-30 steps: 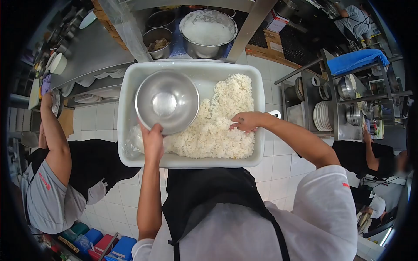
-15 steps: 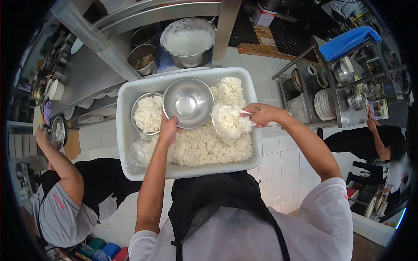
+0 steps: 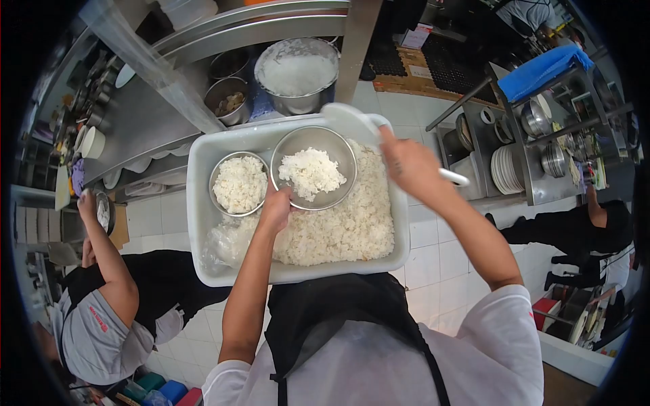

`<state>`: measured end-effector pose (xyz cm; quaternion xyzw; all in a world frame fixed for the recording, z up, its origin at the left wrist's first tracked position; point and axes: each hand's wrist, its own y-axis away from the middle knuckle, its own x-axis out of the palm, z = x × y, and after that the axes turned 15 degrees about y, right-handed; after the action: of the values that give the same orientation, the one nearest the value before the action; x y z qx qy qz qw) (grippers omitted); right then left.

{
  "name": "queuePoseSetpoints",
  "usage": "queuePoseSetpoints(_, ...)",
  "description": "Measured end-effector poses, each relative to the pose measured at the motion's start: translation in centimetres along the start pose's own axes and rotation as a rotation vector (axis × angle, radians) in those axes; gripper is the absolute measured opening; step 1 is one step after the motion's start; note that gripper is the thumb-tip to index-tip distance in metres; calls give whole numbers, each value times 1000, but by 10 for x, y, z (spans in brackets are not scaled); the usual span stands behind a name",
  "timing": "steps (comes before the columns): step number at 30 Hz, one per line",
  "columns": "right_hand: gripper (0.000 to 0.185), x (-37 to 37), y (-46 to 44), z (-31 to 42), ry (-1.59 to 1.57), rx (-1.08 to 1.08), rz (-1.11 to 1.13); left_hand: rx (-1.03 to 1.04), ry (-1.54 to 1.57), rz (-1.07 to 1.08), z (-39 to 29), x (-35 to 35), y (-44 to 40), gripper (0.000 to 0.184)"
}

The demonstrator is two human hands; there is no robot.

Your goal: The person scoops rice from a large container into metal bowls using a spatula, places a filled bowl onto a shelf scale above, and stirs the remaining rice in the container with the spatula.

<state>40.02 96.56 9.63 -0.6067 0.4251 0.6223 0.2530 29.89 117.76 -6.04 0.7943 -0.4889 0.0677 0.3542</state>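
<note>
My left hand (image 3: 276, 211) grips the near rim of a steel mixing bowl (image 3: 347, 154) over the rice tub. A mound of cooked rice (image 3: 311, 173) lies in that bowl. My right hand (image 3: 409, 166), slightly blurred, is wrapped round the handle of a white rice paddle (image 3: 351, 122). Its broad blade points up and left over the tub's far edge, and the handle end sticks out behind the hand. Loose rice (image 3: 338, 237) covers the base of the white plastic tub (image 3: 196, 216). Left of the held bowl, a second steel bowl (image 3: 236, 214) stands full of rice.
Crumpled clear plastic (image 3: 220, 247) lies in the tub's near left corner. Beyond the tub, a large pot (image 3: 298, 101) stands on a steel shelf. A co-worker (image 3: 112, 304) stands at left, another (image 3: 562, 227) at right. Stacked plates (image 3: 504, 166) sit on a right-hand rack.
Rice that was on the paddle at the tub's right is now in the held bowl. My right hand and paddle have risen, and the bowl has shifted slightly right.
</note>
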Motion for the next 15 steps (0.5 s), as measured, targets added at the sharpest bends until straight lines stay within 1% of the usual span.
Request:
queuePoseSetpoints(1, 29, -15, 3, -6, -19, 78, 50, 35, 58, -17, -4, 0, 4, 69)
queuePoseSetpoints(2, 29, -10, 2, -17, -16, 65, 55, 83, 87, -65, -10, 1, 11, 68)
queuePoseSetpoints(3, 27, 0, -2, -31, -7, 54, 60, 85, 96, -80, -17, -3, 15, 68)
queuePoseSetpoints(5, 26, 35, -19, -32, 0, 27, 71, 117, 33, -80, -33, -18, 22, 68)
queuePoseSetpoints(6, 25, 66, -31, -27, -3, -68, 39, 163, 59, -107, -42, -19, 30, 65)
queuePoseSetpoints(7, 25, 90, -40, -21, -6, -159, 9, 161, 60, -117, -49, -23, 37, 65)
queuePoseSetpoints(9, 26, 107, -69, 12, 64, -168, 119, 209, 58, -199, -61, -29, 49, 61)
queuePoseSetpoints(10, 26, 114, -84, 27, 69, -186, 140, 208, 58, -208, -67, -26, 59, 61)
queuePoseSetpoints(12, 27, 119, -104, 49, 72, -213, 159, 319, 48, -262, -77, -22, 81, 51)
queuePoseSetpoints(14, 28, 122, -112, 61, 197, -580, 127, 324, 85, -295, -74, -35, 95, 50)
queuePoseSetpoints(15, 28, 123, -113, 61, 196, -590, 132, 328, 124, -319, -72, -41, 101, 50)
